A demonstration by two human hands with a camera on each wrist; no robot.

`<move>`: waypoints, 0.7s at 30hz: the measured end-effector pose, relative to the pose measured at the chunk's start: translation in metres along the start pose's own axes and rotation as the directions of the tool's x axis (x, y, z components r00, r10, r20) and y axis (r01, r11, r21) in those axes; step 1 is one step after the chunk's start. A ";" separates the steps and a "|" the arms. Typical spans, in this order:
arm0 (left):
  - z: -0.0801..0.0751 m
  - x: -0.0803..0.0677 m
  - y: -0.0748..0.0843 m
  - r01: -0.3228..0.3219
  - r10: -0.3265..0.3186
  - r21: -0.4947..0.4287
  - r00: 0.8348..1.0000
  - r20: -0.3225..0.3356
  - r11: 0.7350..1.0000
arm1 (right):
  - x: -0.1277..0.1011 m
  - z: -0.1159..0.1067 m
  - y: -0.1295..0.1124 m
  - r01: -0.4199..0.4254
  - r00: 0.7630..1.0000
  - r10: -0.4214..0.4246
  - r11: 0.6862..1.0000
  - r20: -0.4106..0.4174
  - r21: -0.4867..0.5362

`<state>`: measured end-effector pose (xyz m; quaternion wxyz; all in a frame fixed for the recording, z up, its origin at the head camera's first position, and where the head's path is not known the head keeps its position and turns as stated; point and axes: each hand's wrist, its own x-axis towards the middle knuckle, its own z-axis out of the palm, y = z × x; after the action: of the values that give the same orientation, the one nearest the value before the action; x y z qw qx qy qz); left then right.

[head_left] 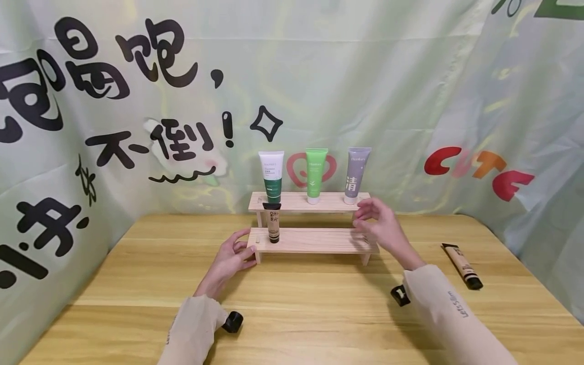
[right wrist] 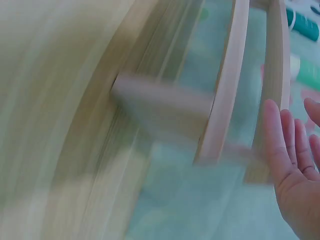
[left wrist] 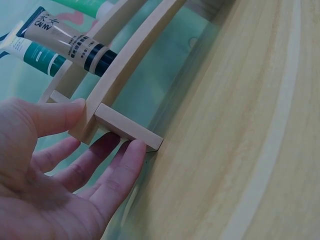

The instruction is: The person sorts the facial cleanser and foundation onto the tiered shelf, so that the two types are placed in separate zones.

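A two-tier wooden display rack [head_left: 315,240] stands on the table. My left hand [head_left: 231,259] grips the left end of its lower tier, with the thumb [left wrist: 62,116] on the board's end and fingertips against the leg. Close by, a beige tube with black ends [head_left: 273,223] stands on that tier. My right hand [head_left: 382,226] hovers at the rack's right end, fingers relaxed, just below a lavender tube [head_left: 358,175] on the upper tier. A green tube [head_left: 316,175] and a white-and-green tube [head_left: 272,175] share that tier.
Another beige tube with black ends [head_left: 463,266] lies on the wooden table [head_left: 315,314] at the right. Behind the rack hangs a pale green curtain [head_left: 365,76] with printed lettering. Black wrist cameras [head_left: 232,322] sit at both sleeves.
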<state>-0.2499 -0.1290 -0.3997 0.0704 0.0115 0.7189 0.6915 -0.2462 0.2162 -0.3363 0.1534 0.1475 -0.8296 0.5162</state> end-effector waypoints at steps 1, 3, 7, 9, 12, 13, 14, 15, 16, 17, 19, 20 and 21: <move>0.000 0.000 0.000 0.000 0.000 -0.001 1.000 0.000 1.000 | -0.002 -0.006 0.002 -0.009 1.000 0.009 1.000 0.000 0.012; 0.000 -0.001 0.000 -0.001 0.001 -0.002 1.000 -0.002 1.000 | -0.005 -0.018 0.006 -0.029 1.000 0.029 0.999 0.002 0.024; 0.001 0.000 0.000 -0.004 0.004 -0.013 1.000 -0.006 1.000 | -0.008 -0.039 0.016 -0.073 0.997 0.072 0.996 0.019 0.053; 0.001 0.000 -0.001 -0.005 0.005 -0.021 1.000 -0.003 1.000 | -0.009 -0.048 0.021 -0.088 0.996 0.088 0.996 0.025 0.013; 0.001 0.000 -0.001 -0.008 0.008 -0.023 1.000 -0.001 1.000 | -0.011 -0.062 0.026 -0.108 0.993 0.111 0.993 0.044 -0.049; 0.001 0.000 -0.001 -0.008 0.008 -0.021 1.000 -0.003 1.000 | -0.012 -0.067 0.028 -0.118 0.991 0.122 0.990 0.053 -0.077; 0.001 0.000 -0.001 -0.009 0.009 -0.018 1.000 -0.004 1.000 | -0.014 -0.071 0.030 -0.128 0.989 0.135 0.987 0.067 -0.096; 0.001 0.000 0.000 -0.008 0.008 -0.015 1.000 -0.006 1.000 | -0.015 -0.076 0.032 -0.139 0.985 0.149 0.984 0.084 -0.114; 0.001 0.000 0.000 -0.008 0.008 -0.012 1.000 -0.007 1.000 | -0.017 -0.080 0.035 -0.153 0.981 0.167 0.979 0.101 -0.133; 0.000 0.000 0.000 -0.005 0.005 -0.009 1.000 -0.007 1.000 | -0.019 -0.085 0.038 -0.167 0.976 0.186 0.974 0.116 -0.156; 0.000 0.000 0.000 0.001 -0.001 -0.002 1.000 -0.006 1.000 | -0.023 -0.094 0.045 -0.197 0.963 0.227 0.960 0.144 -0.197; 0.000 0.000 0.000 0.005 -0.005 0.000 1.000 -0.005 1.000 | -0.025 -0.099 0.048 -0.210 0.957 0.247 0.953 0.155 -0.219; -0.001 0.000 0.000 0.010 -0.010 -0.002 1.000 -0.005 1.000 | -0.027 -0.104 0.051 -0.222 0.951 0.265 0.945 0.161 -0.240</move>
<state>-0.2496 -0.1299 -0.3998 0.0718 0.0062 0.7185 0.6918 -0.2315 0.3337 -0.3451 0.0232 0.0744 -0.9041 0.4201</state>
